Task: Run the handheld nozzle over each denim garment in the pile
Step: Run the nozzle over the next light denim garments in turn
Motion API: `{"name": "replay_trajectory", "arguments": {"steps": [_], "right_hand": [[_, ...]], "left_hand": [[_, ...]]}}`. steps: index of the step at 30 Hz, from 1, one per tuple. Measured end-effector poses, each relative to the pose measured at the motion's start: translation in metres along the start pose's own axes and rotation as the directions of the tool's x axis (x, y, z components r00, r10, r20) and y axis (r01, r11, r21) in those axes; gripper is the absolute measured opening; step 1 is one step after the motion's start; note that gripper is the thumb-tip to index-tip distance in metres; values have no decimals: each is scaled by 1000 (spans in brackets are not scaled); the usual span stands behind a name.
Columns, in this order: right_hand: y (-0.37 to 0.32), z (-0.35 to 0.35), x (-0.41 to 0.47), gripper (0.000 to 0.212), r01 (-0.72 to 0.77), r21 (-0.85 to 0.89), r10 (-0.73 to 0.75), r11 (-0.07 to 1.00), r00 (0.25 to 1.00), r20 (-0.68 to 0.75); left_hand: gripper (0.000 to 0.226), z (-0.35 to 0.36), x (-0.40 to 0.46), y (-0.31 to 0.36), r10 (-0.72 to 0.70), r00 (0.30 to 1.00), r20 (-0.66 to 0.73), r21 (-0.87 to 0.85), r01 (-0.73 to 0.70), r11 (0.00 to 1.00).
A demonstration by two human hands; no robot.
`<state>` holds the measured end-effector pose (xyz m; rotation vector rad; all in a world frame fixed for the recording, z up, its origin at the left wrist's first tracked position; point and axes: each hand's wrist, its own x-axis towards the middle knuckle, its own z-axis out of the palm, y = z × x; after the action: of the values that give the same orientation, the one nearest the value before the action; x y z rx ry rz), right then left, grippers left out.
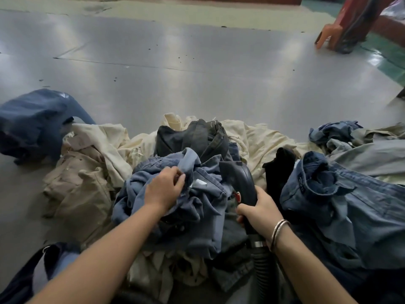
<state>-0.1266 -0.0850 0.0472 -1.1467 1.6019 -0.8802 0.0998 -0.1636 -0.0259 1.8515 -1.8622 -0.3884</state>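
hose: a ribbed black hose [262, 268] is running up from the bottom edge, just inside the right forearm, and joining the nozzle at a metal collar.

right hand: the right hand [260, 212] is wrapping its fingers tight around the grip of the black handheld nozzle [242, 185], with silver bangles [278, 232] sitting on the wrist. The nozzle is sticking up and away from the fist, its head leaning into the blue fabric right beside it.

left hand: the left hand [165, 187] is lying on top of the blue denim garment [175, 205] in the middle of the pile, fingers curling in and pinching a fold of it. The nozzle head is just to the right of this hand, same garment sitting between the two.

right side: a darker denim shirt [341, 198] is bunching up just right of the nozzle hand, with a black cloth [279, 170] poking up between them.

left side: beige garments [83, 172] are spreading out left of the pile, and a navy garment [37, 123] is lying further off.

behind the pile: a dark grey garment [195, 137] is sitting just past the blue one, on cream fabric [258, 137].

far: the grey floor [175, 62] is stretching away, and an orange plastic stool [331, 36] is standing at the top right.
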Motion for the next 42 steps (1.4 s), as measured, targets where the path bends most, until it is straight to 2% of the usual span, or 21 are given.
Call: {"name": "replay_trajectory", "arguments": {"steps": [1, 3, 4, 5, 7, 9, 11, 13, 15, 16, 20, 23, 26, 28, 31, 33, 36, 38, 40, 42], "right_hand": [[1, 0, 1, 29, 0, 1, 0, 1000, 1000, 3], [3, -1, 6, 29, 4, -8, -4, 1000, 1000, 8], [4, -2, 8, 29, 9, -18, -9, 1000, 1000, 9], [5, -2, 9, 28, 14, -30, -14, 999, 1000, 10], [7, -3, 10, 27, 23, -46, -23, 999, 1000, 4], [7, -2, 9, 28, 28, -21, -28, 999, 1000, -4], [5, -1, 7, 28, 22, 23, -21, 999, 1000, -19], [3, 0, 3, 28, 15, 25, -14, 1000, 1000, -24], [1, 2, -4, 28, 5, 13, -5, 1000, 1000, -12], [0, 2, -7, 26, 1, 3, -1, 1000, 1000, -3], [-4, -3, -17, 24, -1, -62, 4, 998, 999, 50], [1, -8, -22, 28, -16, 1, 16, 1000, 995, 100], [15, -7, -26, 37, -12, 38, 11, 999, 1000, 23], [20, -2, -23, 39, -17, 50, 19, 999, 999, -28], [23, 5, -18, 37, -32, 121, 36, 992, 999, -37], [23, 8, -15, 36, -13, 149, 14, 989, 1000, -6], [21, 15, -11, 44, 41, 155, -50, 987, 997, 59], [19, 18, -7, 41, 55, 145, -65, 988, 996, 63], [21, 17, 0, 37, 20, 198, -31, 980, 998, 53], [22, 14, 6, 38, -26, 257, 17, 966, 999, 37]], "left_hand": [[35, 5, 12, 3, -95, 995, 27, -42, 96, 994], [62, 20, 28, 8, -295, 938, 184, -57, 310, 949], [68, 30, 30, 9, -362, 899, 248, -42, 383, 923], [61, 39, 28, 10, -392, 878, 275, -14, 411, 911], [29, 53, 12, 11, -337, 901, 275, 25, 344, 939], [16, 57, -18, 10, -211, 920, 330, 0, 224, 975], [17, 54, -50, 7, -100, 889, 447, -15, 119, 993], [20, 45, -71, 7, -24, 823, 568, 26, 10, 1000], [22, 32, -77, 12, 0, 758, 652, 89, -77, 993], [26, 25, -76, 15, 2, 747, 665, 123, -112, 986], [32, -13, -72, 33, 16, 764, 645, 304, -275, 912], [25, -33, -84, 42, -1, 774, 633, 367, -299, 881], [27, -37, -105, 43, -70, 824, 563, 350, -161, 923], [39, -39, -113, 43, -114, 851, 512, 260, -27, 965], [56, -47, -115, 53, -65, 910, 409, 151, 2, 988], [59, -51, -115, 67, 9, 934, 358, 121, -56, 991], [54, -41, -128, 88, 207, 917, 340, 187, -282, 941], [54, -32, -141, 97, 315, 862, 397, 188, -412, 891], [53, -30, -149, 99, 363, 810, 461, 147, -473, 869], [58, -35, -152, 96, 395, 767, 506, 213, -555, 804]]}}
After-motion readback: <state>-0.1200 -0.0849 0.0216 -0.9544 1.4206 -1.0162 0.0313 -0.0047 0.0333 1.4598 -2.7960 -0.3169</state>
